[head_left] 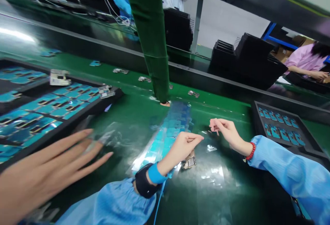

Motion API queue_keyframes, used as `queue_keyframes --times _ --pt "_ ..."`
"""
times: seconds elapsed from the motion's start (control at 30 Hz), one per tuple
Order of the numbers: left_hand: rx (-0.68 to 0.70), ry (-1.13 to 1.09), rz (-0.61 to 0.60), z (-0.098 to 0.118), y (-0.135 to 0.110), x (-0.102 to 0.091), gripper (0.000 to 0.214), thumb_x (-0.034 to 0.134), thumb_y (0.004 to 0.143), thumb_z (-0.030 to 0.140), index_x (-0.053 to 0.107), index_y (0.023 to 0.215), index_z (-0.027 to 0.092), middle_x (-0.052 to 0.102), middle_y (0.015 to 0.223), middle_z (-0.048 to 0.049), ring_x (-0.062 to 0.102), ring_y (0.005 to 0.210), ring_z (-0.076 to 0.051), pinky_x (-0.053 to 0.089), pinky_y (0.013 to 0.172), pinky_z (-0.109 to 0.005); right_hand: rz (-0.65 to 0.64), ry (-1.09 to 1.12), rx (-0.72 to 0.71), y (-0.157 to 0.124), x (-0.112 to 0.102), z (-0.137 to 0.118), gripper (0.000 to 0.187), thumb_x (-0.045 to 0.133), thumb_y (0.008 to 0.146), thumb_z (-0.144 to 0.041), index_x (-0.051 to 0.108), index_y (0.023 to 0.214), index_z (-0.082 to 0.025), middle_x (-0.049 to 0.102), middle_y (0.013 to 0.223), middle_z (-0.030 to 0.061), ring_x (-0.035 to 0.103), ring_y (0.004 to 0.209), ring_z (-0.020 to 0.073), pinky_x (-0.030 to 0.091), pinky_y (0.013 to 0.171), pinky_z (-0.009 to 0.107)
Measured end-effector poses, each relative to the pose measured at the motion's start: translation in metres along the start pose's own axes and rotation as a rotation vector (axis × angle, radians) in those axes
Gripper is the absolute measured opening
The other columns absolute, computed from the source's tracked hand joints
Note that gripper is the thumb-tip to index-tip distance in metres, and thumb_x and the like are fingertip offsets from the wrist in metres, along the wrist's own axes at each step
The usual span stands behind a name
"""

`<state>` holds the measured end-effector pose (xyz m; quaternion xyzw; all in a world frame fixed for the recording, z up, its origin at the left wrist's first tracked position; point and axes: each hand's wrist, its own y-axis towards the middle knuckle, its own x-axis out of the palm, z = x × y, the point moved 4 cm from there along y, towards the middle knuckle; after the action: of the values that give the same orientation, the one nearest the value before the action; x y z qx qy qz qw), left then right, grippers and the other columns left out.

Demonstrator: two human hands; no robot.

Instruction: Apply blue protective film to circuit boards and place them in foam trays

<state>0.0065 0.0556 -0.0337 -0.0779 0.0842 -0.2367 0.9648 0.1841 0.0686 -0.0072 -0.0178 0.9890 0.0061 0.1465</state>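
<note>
My left hand, with a black wrist strap and a blue sleeve, is closed in a pinch over the green mat. A small circuit board shows just under its palm. My right hand, with a red bead bracelet, is pinched shut a little to the right, fingertips facing the left hand; what it holds is too small to make out. Scraps of clear film lie on the mat below both hands. A strip of blue parts under clear film lies just left of my left hand.
Another person's open hand reaches in from the lower left beside a black tray of blue parts. A smaller black tray stands at right. A green post rises mid-table. Loose boards lie on the belt behind. Stacked black trays and a person in pink are beyond.
</note>
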Motion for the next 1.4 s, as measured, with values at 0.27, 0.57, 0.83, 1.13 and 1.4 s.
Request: queue_keyframes --times 0.27,0.57,0.83,1.13,1.4 --pt "-0.023 0.049 0.157 0.010 -0.007 -0.015 0.037 0.060 0.080 0.048 0.056 0.058 0.019 0.026 0.041 0.0093 0.027 0.039 -0.010 0.019 0.045 -0.026 0.223 -0.259 -0.302 0.008 -0.033 -0.033 0.041 0.051 0.093 -0.049 0.063 0.072 -0.016 0.061 0.070 0.0042 0.054 0.061 0.0139 0.043 0.057 0.026" --pt "-0.003 -0.177 -0.040 0.029 -0.018 -0.011 0.048 0.046 0.082 0.061 0.053 0.058 0.020 0.031 0.032 0.0074 0.024 0.033 -0.009 0.023 0.042 -0.025 -0.067 -0.998 -1.295 -0.038 0.030 -0.069 0.013 0.056 0.095 -0.022 0.065 0.102 -0.017 0.066 0.073 0.0048 0.053 0.058 0.0135 0.039 0.051 0.029" --pt "0.040 -0.211 -0.059 0.032 -0.020 -0.012 0.037 0.051 0.084 0.047 0.055 0.061 0.020 0.035 0.035 0.0079 0.026 0.036 -0.009 0.023 0.043 -0.025 -0.164 -0.569 -0.629 -0.026 -0.010 -0.074 0.057 0.069 0.078 -0.057 0.061 0.119 -0.017 0.067 0.106 0.0116 0.064 0.094 0.0214 0.054 0.084 0.035" --pt "0.024 -0.179 -0.074 0.039 -0.021 -0.005 0.033 0.054 0.077 0.048 0.060 0.061 0.020 0.036 0.033 0.0074 0.028 0.037 -0.010 0.027 0.046 -0.026 -0.234 0.020 0.135 -0.023 -0.014 -0.055 0.033 0.082 0.067 -0.041 0.067 0.076 -0.013 0.067 0.067 0.0013 0.060 0.059 0.0101 0.051 0.062 0.025" --pt "-0.147 -0.298 -0.011 0.022 -0.018 -0.007 0.028 0.052 0.066 0.046 0.060 0.061 0.019 0.044 0.042 0.0035 0.038 0.037 -0.012 0.025 0.039 -0.025 -0.055 -0.336 -0.211 -0.032 -0.022 -0.077 0.017 0.069 0.082 -0.034 0.068 0.075 -0.019 0.071 0.075 0.0035 0.065 0.070 0.0169 0.054 0.069 0.031"
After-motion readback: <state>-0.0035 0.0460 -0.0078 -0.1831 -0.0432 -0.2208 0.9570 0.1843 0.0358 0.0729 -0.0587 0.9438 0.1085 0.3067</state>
